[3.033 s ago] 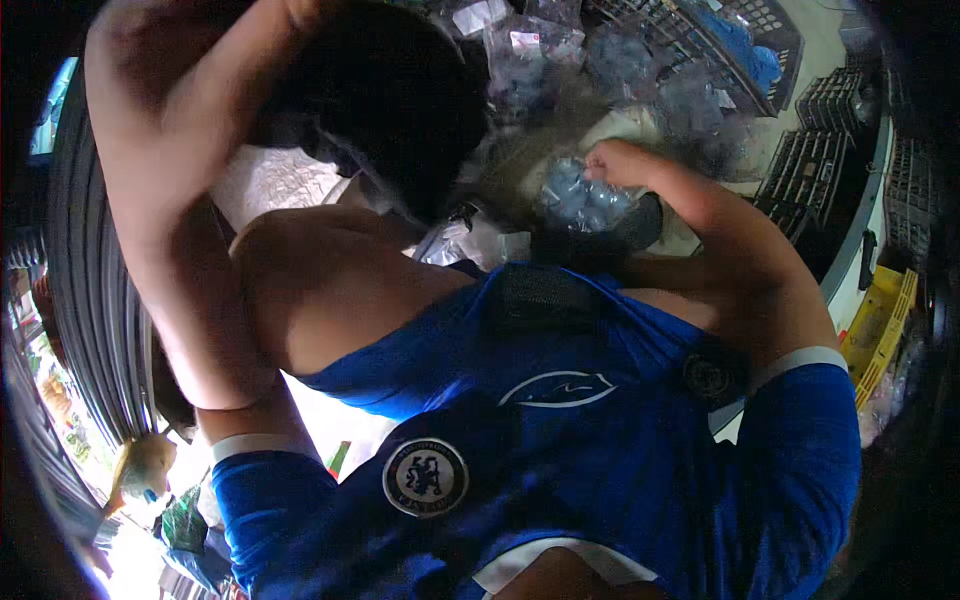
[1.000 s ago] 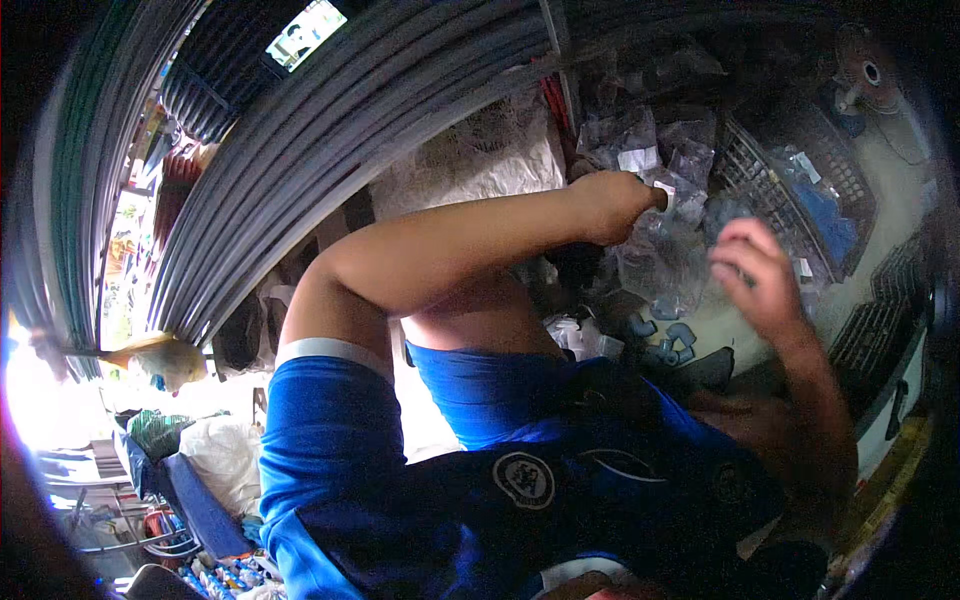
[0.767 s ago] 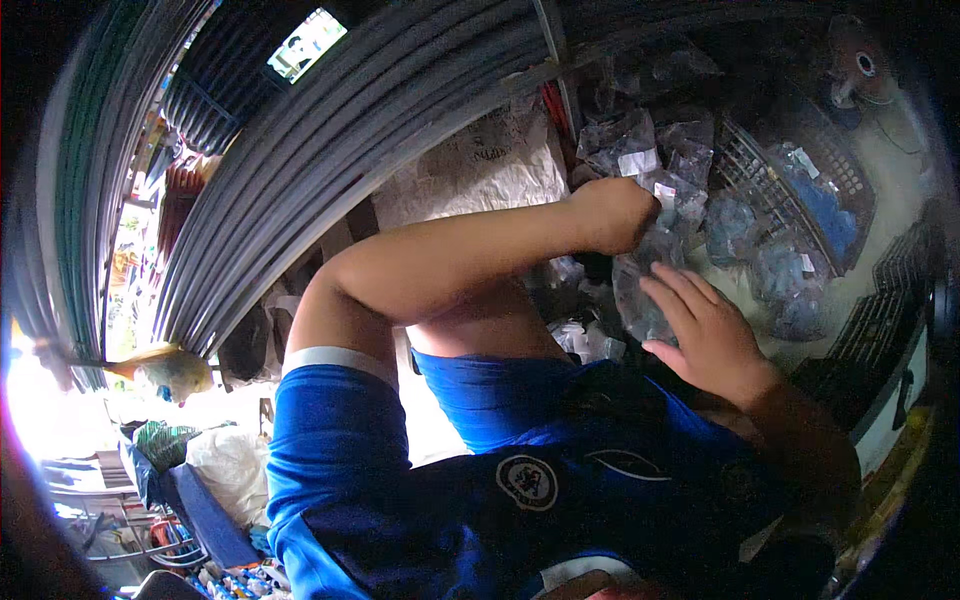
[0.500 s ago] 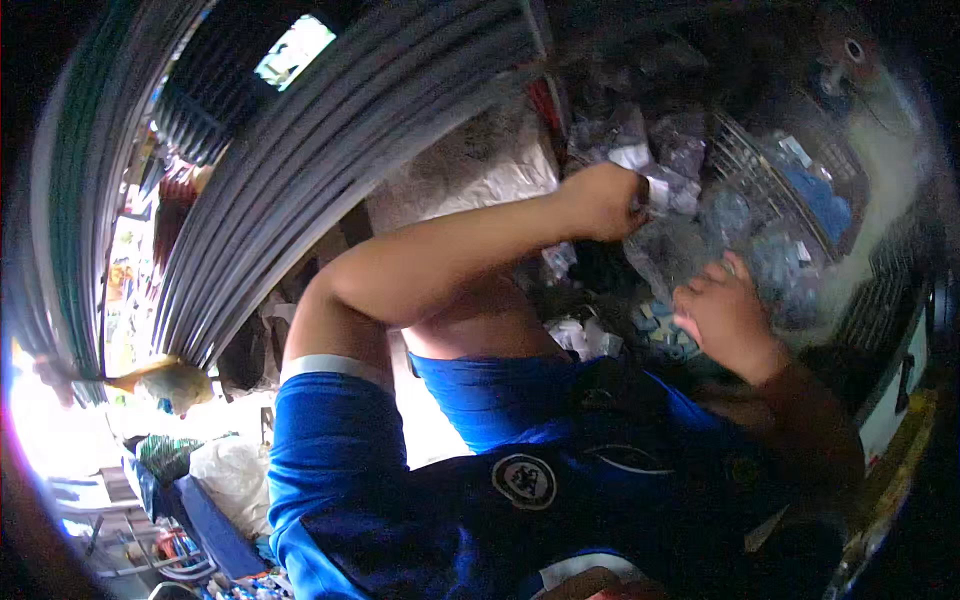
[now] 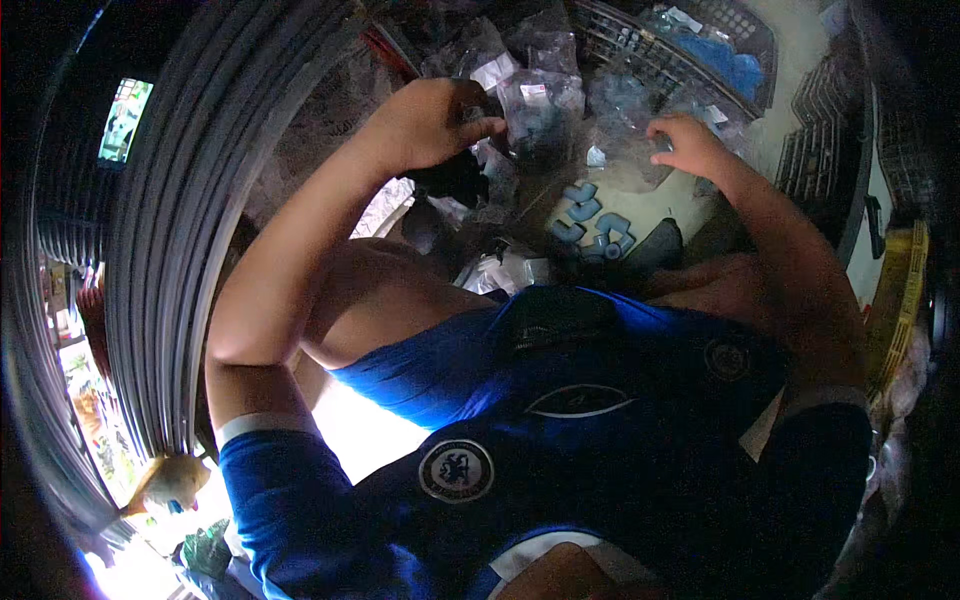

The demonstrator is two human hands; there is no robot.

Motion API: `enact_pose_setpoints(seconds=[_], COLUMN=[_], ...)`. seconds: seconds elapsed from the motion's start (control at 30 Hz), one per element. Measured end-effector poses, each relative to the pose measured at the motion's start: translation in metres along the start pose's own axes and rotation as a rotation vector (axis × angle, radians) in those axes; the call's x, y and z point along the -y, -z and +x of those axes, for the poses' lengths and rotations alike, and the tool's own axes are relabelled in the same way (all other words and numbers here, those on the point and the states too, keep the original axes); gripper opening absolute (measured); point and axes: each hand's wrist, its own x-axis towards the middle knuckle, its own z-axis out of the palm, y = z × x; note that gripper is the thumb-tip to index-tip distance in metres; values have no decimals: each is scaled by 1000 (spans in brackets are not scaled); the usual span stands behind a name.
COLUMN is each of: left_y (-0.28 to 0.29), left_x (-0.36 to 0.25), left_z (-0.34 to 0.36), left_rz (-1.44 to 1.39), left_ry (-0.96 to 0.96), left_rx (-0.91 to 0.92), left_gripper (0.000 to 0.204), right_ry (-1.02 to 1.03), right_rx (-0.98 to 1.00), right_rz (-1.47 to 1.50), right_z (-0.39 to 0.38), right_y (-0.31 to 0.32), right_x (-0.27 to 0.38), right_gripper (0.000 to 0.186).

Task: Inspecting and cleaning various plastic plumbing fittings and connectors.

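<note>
Many clear bags (image 5: pixel 540 110) crowd both hands (image 5: pixel 425 120) (image 5: pixel 690 145).

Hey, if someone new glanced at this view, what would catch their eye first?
Probably the blue jersey filling the lower middle, with both bare arms reaching up from it. The left hand is closed around a dark object at top centre, while the right hand rests on clear plastic bags of small parts. Grey-blue pipe elbows lie just below.
</note>
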Motion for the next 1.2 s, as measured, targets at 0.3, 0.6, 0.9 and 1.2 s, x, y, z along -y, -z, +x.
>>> enact_pose_setpoints(seconds=[0.3,0.6,0.9,1.2], left_y=[9,9,5,10], left_x=[2,1,0,-10], left_z=[-9,-9,-2,-7], left_rz=[4,-3,-41,-147], left_ry=[-28,-44,-17,66], left_rx=[-31,-39,-60,80], left_gripper=[43,40,34,40], right_ry=[-66,38,-506,-474], right_rx=[-1,66,766,813], right_rz=[-260,52,254,-85], right_z=[7,19,101,135], right_y=[-6,-15,-49,-65], right_x=[11,24,-19,-52], right_gripper=[54,43,54,111])
